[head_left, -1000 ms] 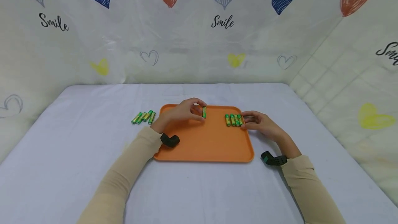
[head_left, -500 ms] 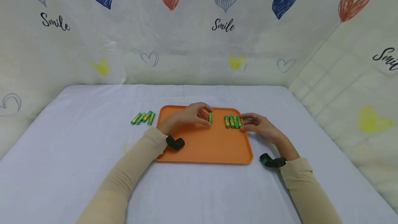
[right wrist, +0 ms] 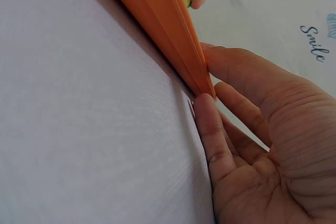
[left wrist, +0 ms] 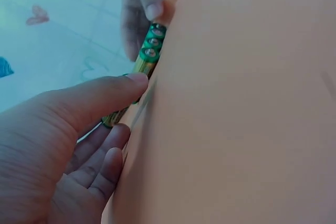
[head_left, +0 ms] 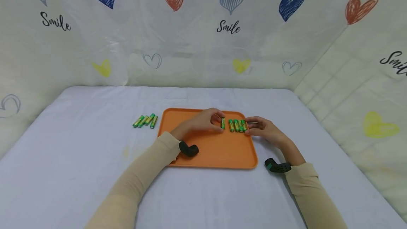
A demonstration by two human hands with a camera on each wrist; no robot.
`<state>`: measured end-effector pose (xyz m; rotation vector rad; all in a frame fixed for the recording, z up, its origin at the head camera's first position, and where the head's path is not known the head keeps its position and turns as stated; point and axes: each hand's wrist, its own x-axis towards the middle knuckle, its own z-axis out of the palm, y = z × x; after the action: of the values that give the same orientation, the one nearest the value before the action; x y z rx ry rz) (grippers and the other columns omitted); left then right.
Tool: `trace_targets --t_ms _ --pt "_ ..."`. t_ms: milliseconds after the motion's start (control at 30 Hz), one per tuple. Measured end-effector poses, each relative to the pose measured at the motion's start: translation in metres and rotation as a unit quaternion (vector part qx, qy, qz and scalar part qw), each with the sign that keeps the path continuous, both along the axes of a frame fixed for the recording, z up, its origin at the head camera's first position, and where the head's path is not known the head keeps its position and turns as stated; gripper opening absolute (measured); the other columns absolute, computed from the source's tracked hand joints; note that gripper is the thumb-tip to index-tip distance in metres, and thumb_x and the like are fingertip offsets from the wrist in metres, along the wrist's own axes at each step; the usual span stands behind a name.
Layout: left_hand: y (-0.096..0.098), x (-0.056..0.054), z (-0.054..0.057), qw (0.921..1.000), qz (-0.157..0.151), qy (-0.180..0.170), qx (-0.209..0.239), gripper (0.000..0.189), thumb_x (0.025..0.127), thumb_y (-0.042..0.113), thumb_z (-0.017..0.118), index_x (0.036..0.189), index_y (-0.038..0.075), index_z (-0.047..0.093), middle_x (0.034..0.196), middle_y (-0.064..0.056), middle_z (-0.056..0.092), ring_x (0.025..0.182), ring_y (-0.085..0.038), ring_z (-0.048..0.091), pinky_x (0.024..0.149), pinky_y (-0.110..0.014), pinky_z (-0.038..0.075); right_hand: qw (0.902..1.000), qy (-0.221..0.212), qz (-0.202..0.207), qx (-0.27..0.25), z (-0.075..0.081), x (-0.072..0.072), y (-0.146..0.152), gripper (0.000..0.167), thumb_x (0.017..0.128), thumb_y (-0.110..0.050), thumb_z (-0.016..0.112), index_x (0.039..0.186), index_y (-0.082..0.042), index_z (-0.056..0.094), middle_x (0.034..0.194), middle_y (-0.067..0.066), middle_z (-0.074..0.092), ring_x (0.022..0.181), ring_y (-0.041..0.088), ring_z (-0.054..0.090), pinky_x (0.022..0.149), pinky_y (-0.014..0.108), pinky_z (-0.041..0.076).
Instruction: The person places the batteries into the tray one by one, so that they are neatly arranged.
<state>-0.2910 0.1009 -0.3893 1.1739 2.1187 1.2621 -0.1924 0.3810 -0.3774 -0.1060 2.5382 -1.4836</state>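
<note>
We're over the orange tray [head_left: 210, 151] on the table [head_left: 63, 172], and our left hand [head_left: 205, 121] has a single green battery [head_left: 223, 123] pinched between thumb and fingertips, holding it down on the tray's far half, just left of the row of batteries [head_left: 237, 125] lying side by side there. From the left wrist view the thumb [left wrist: 113, 90] lies across the battery [left wrist: 137, 72], with the other fingers curled beneath, right against the orange surface. Our right hand [head_left: 264, 128] sits at the tray's right edge, just beside the right end of that row; the right wrist view shows its fingers [right wrist: 212, 135] loosely bent and touching the tray's rim [right wrist: 178, 40], gripping nothing that we can see. Out on the table to the left of the tray, well apart from both hands, a small cluster of four more green batteries [head_left: 145, 120] lies close together. Beige sleeves [head_left: 140, 179] cover both arms.
</note>
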Motion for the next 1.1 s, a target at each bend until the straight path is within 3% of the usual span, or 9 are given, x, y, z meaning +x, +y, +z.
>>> trace_targets --t_ms 367,667,1100 --pt "0.018 0.005 -0.008 0.9978 -0.003 0.067 0.0 0.051 0.084 0.021 0.079 0.127 0.004 0.058 0.116 -0.006 0.059 0.102 -0.015 0.056 0.087 -0.021 0.048 1.0 -0.003 0.004 0.004 -0.003 -0.002 -0.001 0.061 0.09 -0.021 0.072 0.141 -0.001 0.045 0.127 0.021 0.057 0.106 0.011 0.058 0.087 0.016 0.046" --pt "0.027 0.003 -0.011 0.9968 0.015 0.078 -0.009 0.046 0.085 0.025 0.078 0.123 0.006 0.061 0.113 -0.004 0.058 0.097 -0.014 0.053 0.083 -0.02 0.046 0.9999 -0.002 0.009 0.011 0.003 -0.001 -0.001 0.061 0.091 -0.021 0.071 0.141 -0.002 0.045 0.127 0.021 0.058 0.106 0.012 0.057 0.088 0.016 0.045" --pt "0.025 0.002 -0.007 0.9957 0.005 0.089 -0.027 0.049 0.086 0.025 0.077 0.127 0.006 0.058 0.117 -0.006 0.056 0.1 -0.015 0.052 0.085 -0.019 0.045 0.9999 -0.007 0.007 0.012 0.003 -0.002 -0.002 0.06 0.092 -0.021 0.07 0.142 -0.001 0.044 0.127 0.022 0.057 0.104 0.01 0.057 0.086 0.015 0.046"
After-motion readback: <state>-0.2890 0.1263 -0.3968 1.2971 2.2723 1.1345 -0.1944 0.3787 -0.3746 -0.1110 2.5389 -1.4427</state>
